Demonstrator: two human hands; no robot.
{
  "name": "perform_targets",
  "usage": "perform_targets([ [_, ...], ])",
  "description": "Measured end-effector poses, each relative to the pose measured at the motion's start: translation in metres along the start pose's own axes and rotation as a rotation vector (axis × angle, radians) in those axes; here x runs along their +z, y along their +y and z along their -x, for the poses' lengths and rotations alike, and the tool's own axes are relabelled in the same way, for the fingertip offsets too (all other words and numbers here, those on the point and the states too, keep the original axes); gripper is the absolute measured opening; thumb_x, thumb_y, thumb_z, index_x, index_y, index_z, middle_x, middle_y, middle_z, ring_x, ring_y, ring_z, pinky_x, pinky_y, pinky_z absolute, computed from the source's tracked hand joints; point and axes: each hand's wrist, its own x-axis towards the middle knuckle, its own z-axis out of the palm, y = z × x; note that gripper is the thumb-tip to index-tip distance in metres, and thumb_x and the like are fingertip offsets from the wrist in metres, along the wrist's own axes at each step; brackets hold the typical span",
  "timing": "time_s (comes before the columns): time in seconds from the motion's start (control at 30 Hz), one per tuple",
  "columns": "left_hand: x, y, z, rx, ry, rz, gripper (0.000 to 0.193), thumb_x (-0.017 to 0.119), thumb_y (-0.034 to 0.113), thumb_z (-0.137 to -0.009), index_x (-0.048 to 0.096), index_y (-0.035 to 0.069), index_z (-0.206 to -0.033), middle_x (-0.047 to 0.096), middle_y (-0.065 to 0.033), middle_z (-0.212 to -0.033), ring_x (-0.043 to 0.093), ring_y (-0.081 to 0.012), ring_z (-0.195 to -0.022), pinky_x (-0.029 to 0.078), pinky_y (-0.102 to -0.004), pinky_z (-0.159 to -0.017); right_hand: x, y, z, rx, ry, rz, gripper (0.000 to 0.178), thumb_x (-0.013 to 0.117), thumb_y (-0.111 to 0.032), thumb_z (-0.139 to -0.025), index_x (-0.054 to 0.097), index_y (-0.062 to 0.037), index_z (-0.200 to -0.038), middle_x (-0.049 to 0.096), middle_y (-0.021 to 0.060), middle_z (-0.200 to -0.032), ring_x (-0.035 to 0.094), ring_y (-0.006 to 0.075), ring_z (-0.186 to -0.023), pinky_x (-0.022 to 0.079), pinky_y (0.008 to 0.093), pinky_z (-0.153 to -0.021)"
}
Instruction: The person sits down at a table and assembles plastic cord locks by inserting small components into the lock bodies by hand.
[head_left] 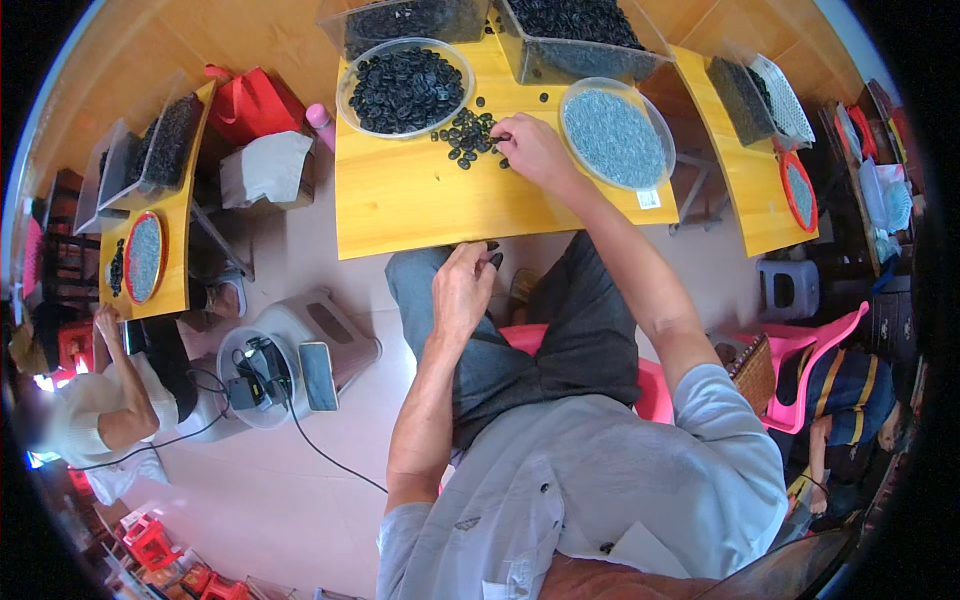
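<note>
Small black oval pieces point(465, 140) lie in a loose pile on the yellow table point(430, 210). My right hand point(530, 148) reaches over the pile's right side, thumb and finger pinching what looks like one dark piece. Just below the table's near edge, over my lap, my left hand point(463, 290) is closed with small black pieces point(494, 258) at its fingertips. Behind the pile stands a round clear tub point(405, 88) full of the same black pieces. To the right of my right hand is a round tub of small silvery-blue parts point(615, 138), too small to make out singly.
Two clear bins point(590, 60) of black pieces stand along the table's back. At left, a grey stool point(335, 325) carries a tub of chargers point(262, 375) and a phone point(318, 377). A person point(110, 400) works at the left table; another point(850, 395) is at far right.
</note>
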Motion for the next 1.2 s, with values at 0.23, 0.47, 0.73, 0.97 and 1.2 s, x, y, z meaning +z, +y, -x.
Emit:
perform_targets([
  [0.23, 0.001, -0.003, 0.001, -0.004, -0.017, -0.027, 0.02, 0.059, 0.001, -0.077, 0.064, -0.001, -0.097, 0.065, -0.0177, -0.092, 0.064, -0.0347, -0.083, 0.051, -0.0397, -0.072, 0.025, 0.0, 0.006, -0.214, 0.066, 0.192, 0.021, 0.062, -0.006, -0.075, 0.067, -0.0044, -0.095, 0.059, 0.0115, -0.096, 0.053, 0.029, -0.099, 0.043, 0.0392, -0.089],
  [0.47, 0.0, -0.006, -0.001, 0.006, -0.005, -0.022, 0.019, 0.06, 0.002, -0.078, 0.064, -0.001, -0.096, 0.064, -0.0181, -0.091, 0.063, -0.0363, -0.082, 0.05, -0.0405, -0.072, 0.023, -0.015, 0.005, -0.241, 0.066, 0.23, 0.018, 0.065, -0.01, -0.074, 0.069, -0.0053, -0.091, 0.059, 0.0092, -0.091, 0.054, 0.0266, -0.095, 0.042, 0.0381, -0.084],
  [0.73, 0.0, -0.009, -0.002, -0.006, 0.031, 0.027, 0.02, 0.06, -0.001, -0.077, 0.064, -0.002, -0.096, 0.064, -0.0177, -0.086, 0.065, -0.0283, -0.075, 0.051, -0.0365, -0.067, 0.026, -0.013, 0.009, -0.383, 0.197, 0.273, 0.009, 0.064, -0.016, -0.077, 0.067, -0.0071, -0.074, 0.058, 0.0066, -0.078, 0.055, 0.0242, -0.084, 0.042, 0.0382, -0.075],
  [0.97, 0.001, -0.02, -0.009, -0.387, 0.079, 0.927, 0.019, 0.051, 0.009, -0.097, 0.061, -0.003, -0.109, 0.068, -0.0108, -0.091, 0.065, -0.0152, -0.074, 0.054, -0.0254, -0.067, 0.014, -0.04, 0.077, -0.312, -0.006, -0.243, 0.009, 0.066, -0.018, -0.08, 0.07, -0.0118, -0.085, 0.064, 0.0052, -0.076, 0.059, 0.021, -0.069, 0.042, 0.0334, -0.067],
  [1.2, -0.005, -0.017, -0.006, -0.489, -0.095, 1.229, 0.012, 0.059, 0.003, -0.091, 0.063, -0.003, -0.101, 0.068, -0.0129, -0.087, 0.067, -0.0173, -0.073, 0.055, -0.0247, -0.066, -0.003, -0.047, 0.112, -0.401, -0.077, -0.204, 0.01, 0.068, -0.014, -0.078, 0.069, -0.0116, -0.089, 0.067, 0.0037, -0.082, 0.062, 0.0207, -0.077, 0.043, 0.0328, -0.07],
])
